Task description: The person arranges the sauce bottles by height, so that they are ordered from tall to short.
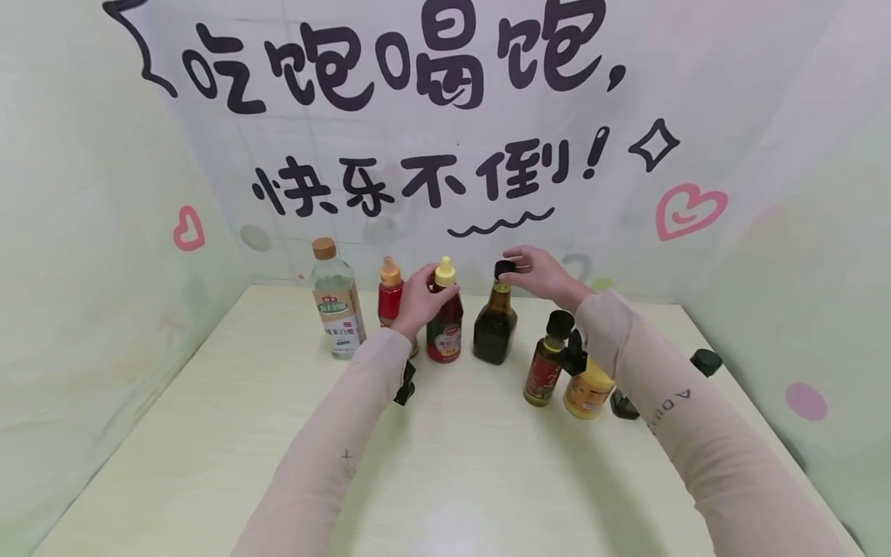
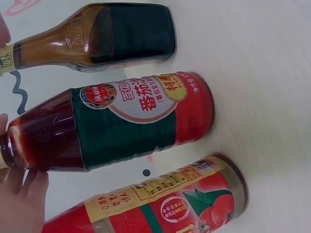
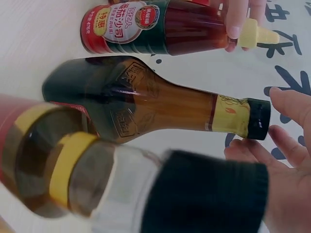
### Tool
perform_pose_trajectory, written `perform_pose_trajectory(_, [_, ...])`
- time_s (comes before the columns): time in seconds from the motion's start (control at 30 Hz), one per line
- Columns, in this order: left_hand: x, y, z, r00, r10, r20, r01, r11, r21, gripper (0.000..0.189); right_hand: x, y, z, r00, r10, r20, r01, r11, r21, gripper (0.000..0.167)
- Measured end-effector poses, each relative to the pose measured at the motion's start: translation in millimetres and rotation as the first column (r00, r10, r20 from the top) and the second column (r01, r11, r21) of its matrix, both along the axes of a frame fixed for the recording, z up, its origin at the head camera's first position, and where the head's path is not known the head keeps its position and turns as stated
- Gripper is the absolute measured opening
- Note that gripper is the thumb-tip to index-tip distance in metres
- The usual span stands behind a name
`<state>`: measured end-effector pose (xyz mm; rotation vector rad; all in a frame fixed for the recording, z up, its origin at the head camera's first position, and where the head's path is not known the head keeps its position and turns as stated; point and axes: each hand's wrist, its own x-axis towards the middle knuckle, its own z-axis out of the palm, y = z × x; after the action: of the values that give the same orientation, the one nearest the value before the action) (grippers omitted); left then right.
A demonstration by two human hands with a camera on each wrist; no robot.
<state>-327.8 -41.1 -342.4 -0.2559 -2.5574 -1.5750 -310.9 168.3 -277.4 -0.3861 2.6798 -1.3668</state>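
Observation:
My left hand [image 1: 415, 300] grips the neck of a ketchup bottle [image 1: 445, 329] with a yellow nozzle cap. The bottle stands upright; its green and red label faces the camera in the left wrist view. Just right of it stands a dark sauce bottle [image 1: 493, 333] with a black cap and a yellow neck band. Around that cap is my right hand [image 1: 539, 275], its thumb and fingers spread; in the right wrist view the thumb tip sits slightly off the cap. A red sauce bottle [image 1: 390, 298] with an orange cap is partly hidden behind my left hand.
A clear white vinegar bottle [image 1: 337, 309] stands at the left end of the row. Beneath my right forearm are a black-capped oil bottle [image 1: 544, 367], a yellow jar [image 1: 588, 394] and a dark-green-capped bottle [image 1: 706, 362], mostly hidden. The printed back wall [image 1: 390, 255] rises behind the table.

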Motion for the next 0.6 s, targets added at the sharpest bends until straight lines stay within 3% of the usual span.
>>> perform_pose_trajectory(0.17, [2.4, -1.0, 2.0, 0.999, 0.034, 0.0, -0.034, 0.999, -0.004, 0.054, 8.1, 6.7, 6.0, 1.0, 0.024, -0.015, -0.024, 1.0, 0.004, 0.051])
perform_pose_trajectory(0.6, [20.3, -5.5, 12.7, 0.987, 0.046, -0.154, -0.046, 0.999, 0.002, 0.061, 33.0, 37.9, 11.1, 0.993, 0.037, -0.108, -0.034, 0.999, 0.028, 0.048])
